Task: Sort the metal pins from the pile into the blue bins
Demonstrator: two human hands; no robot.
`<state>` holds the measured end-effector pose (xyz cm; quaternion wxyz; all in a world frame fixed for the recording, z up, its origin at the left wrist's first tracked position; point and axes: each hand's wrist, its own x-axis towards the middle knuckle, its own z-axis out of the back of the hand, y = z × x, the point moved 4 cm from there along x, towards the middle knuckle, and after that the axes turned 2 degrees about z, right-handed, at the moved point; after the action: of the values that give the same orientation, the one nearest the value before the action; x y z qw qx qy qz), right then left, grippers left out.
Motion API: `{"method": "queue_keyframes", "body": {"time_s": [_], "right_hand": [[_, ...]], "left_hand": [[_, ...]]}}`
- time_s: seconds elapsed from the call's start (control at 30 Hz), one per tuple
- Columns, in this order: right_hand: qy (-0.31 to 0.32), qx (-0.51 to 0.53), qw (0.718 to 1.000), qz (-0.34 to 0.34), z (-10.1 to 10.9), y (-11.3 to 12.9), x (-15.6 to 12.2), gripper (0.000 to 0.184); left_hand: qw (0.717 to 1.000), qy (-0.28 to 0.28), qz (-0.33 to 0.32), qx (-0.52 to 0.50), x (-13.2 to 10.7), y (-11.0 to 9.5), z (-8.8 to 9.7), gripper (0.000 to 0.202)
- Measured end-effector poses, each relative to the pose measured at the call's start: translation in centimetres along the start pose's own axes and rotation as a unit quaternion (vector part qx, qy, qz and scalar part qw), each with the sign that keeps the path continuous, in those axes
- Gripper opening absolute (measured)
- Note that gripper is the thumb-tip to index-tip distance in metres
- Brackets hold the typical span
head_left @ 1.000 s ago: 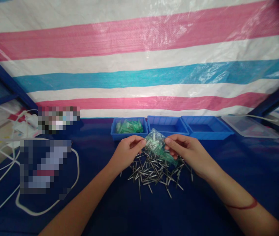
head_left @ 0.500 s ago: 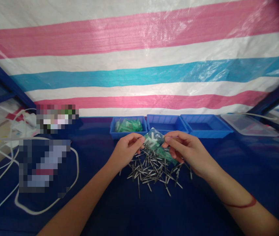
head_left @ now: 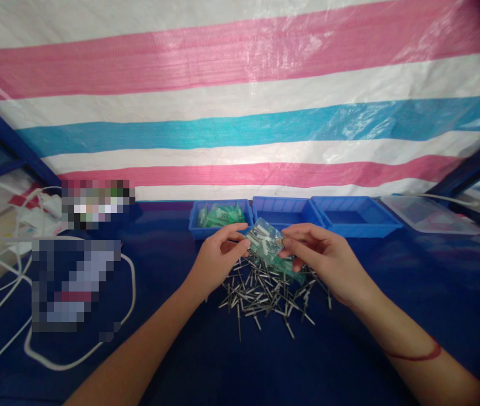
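Both hands pinch a small clear green plastic bag (head_left: 266, 241) with metal pins inside, held just above a loose pile of metal pins (head_left: 265, 293) on the blue cloth. My left hand (head_left: 218, 256) grips the bag's left edge between thumb and fingers. My right hand (head_left: 320, 256) grips its right edge, and more green bag material (head_left: 293, 272) shows under that hand's fingers. Behind the hands stands a blue bin (head_left: 218, 217) with several filled green bags.
Two more blue bins (head_left: 286, 213) (head_left: 356, 217) stand in a row to the right, then a clear plastic tray (head_left: 430, 215). White cables (head_left: 75, 355) loop at the left beside blurred patches. A striped tarp (head_left: 240, 113) hangs behind the table.
The bag stays between both hands and has tilted flatter and slightly up. The hands have shifted only a little.
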<state>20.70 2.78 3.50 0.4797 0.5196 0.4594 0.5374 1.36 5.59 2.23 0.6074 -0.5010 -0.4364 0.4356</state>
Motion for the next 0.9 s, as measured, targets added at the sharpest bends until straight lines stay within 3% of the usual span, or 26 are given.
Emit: {"method": "queue_keyframes", "body": {"time_s": [0.33, 0.4, 0.5, 0.6, 0.7, 0.8, 0.9], "right_hand": [[-0.003, 0.021, 0.999, -0.042, 0.0, -0.4, -0.1, 0.037], [-0.01, 0.029, 0.999, -0.045, 0.1, -0.4, -0.1, 0.04], [-0.019, 0.031, 0.999, -0.034, 0.2, -0.4, 0.1, 0.04], [-0.016, 0.012, 1.0, -0.016, 0.3, -0.4, 0.1, 0.036], [-0.004, -0.008, 1.0, -0.001, 0.2, -0.4, 0.1, 0.035], [0.006, -0.021, 1.0, 0.005, 0.0, -0.5, 0.0, 0.034], [0.008, -0.034, 0.999, 0.01, 0.0, -0.5, 0.0, 0.031]], "left_hand": [[1.0, 0.015, -0.017, 0.017, 0.0, 0.0, -0.2, 0.029], [0.999, -0.017, -0.027, 0.018, 0.3, -0.2, 0.5, 0.029], [0.99, -0.122, -0.058, 0.03, 1.0, -0.7, 3.1, 0.031], [0.966, -0.233, -0.087, 0.072, 1.4, -1.3, 6.0, 0.031], [0.924, -0.289, -0.104, 0.228, 1.5, -1.9, 7.6, 0.028], [0.871, -0.289, -0.088, 0.387, 1.5, -2.0, 7.8, 0.025], [0.845, -0.249, -0.082, 0.467, 1.7, -1.7, 7.1, 0.024]]}}
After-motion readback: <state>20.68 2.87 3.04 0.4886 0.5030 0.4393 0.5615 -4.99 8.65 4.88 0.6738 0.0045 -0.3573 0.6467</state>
